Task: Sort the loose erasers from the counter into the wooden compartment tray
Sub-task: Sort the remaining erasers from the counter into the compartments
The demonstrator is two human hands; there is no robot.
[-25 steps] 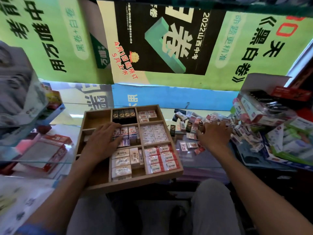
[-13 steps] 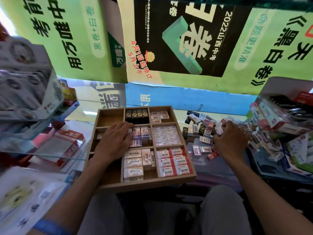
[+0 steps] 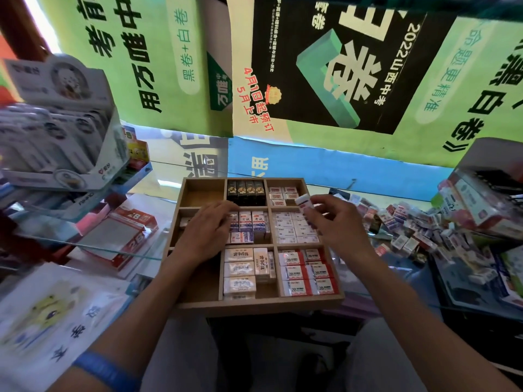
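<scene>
the wooden compartment tray point(image 3: 256, 304) sits at the near edge of the glass counter point(image 3: 396, 290), most cells filled with sorted erasers. the right hand point(image 3: 332, 224) hovers over the tray's right column, pinching a white eraser point(image 3: 305, 200) with a reddish sleeve between thumb and fingertips; its label is too blurred to read. the left hand point(image 3: 208, 232) lies flat with fingers relaxed across the middle row, hiding most of the middle-left cell. the loose eraser pile point(image 3: 410, 227) spreads on the counter to the right, partly cut off by boxes
</scene>
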